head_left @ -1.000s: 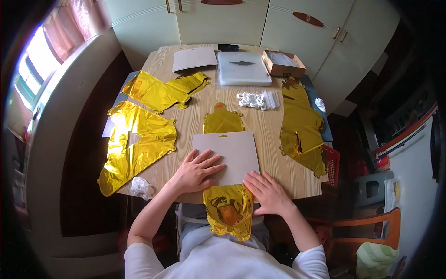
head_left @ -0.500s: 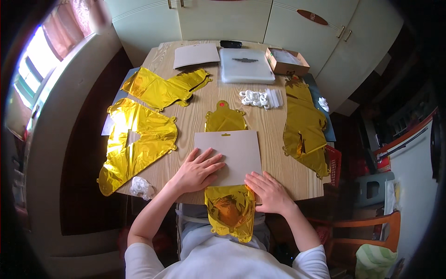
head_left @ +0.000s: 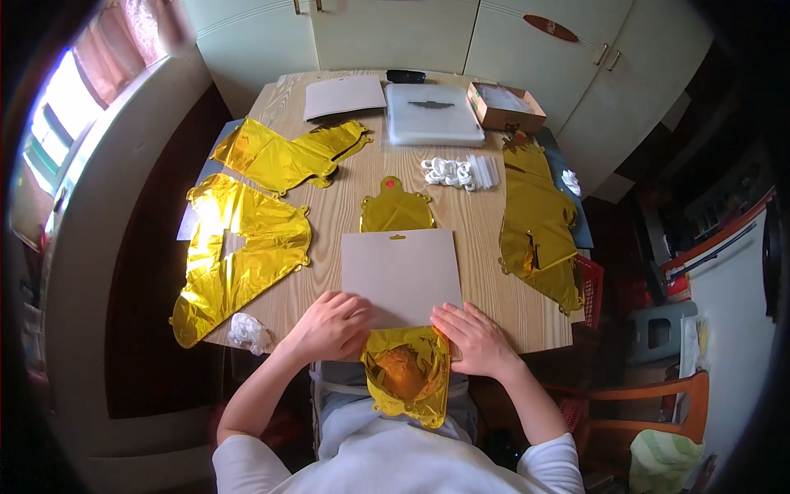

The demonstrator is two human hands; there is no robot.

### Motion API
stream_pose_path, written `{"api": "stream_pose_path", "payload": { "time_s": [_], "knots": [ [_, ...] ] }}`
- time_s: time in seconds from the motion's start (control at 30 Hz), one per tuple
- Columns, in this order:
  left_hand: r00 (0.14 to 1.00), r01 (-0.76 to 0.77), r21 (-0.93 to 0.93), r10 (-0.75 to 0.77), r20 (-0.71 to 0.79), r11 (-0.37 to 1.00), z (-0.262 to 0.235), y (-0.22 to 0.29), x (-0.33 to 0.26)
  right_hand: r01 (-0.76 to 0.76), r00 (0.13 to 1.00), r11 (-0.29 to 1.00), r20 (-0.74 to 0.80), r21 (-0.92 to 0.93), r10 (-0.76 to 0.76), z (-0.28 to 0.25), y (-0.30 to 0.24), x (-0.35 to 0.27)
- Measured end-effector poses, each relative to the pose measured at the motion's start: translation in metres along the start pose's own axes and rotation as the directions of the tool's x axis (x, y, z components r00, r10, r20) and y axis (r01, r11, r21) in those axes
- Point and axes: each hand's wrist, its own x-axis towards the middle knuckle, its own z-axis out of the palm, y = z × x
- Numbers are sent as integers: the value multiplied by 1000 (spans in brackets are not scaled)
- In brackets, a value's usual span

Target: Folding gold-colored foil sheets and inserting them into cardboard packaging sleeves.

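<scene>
Through my head camera, I see the left hand (head_left: 331, 323) with its fingers curled at the grey card (head_left: 400, 272); I cannot tell whether they grip anything. My right hand (head_left: 479, 339) has its fingers extended flat at the card's opposite lower corner. Ahead of the fingers, the card covers the gold foil piece (head_left: 405, 375) on the counter (head_left: 327, 226); its near end shows between both hands.

This looks like a room in a home. Beyond the left hand (head_left: 332, 327) and the right hand (head_left: 477, 339), past the wood-grain surface (head_left: 329, 222), stand pale cabinets (head_left: 395, 37) with handles (head_left: 601, 54). Far left of the left hand, a pink curtain (head_left: 111, 53) hangs by a window (head_left: 67, 92); right of the right hand is a wooden chair (head_left: 698, 403) with a striped cloth (head_left: 665, 461).
</scene>
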Motion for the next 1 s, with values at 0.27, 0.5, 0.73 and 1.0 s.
{"api": "stream_pose_path", "payload": {
  "time_s": [0.27, 0.5, 0.73, 1.0],
  "knots": [
    [996, -86, 87, 87, -9, 992, 0, 10, -27, -12, 1000, 1000, 15, 16, 11, 0, -1, -1],
    [998, -61, 128, 60, 9, 990, 7, 9, -28, -15, 1000, 1000, 19, 19, 15, 0, -1, -1],
    [999, -36, 124, 34, 19, 992, 7, 10, -26, -16, 1000, 1000, 24, 1, 16, 0, -1, -1],
    [997, -43, 165, 52, -51, 985, 18, 7, -27, -12, 1000, 1000, 15, -5, 12, -1, -2, -1]
  ]
}}
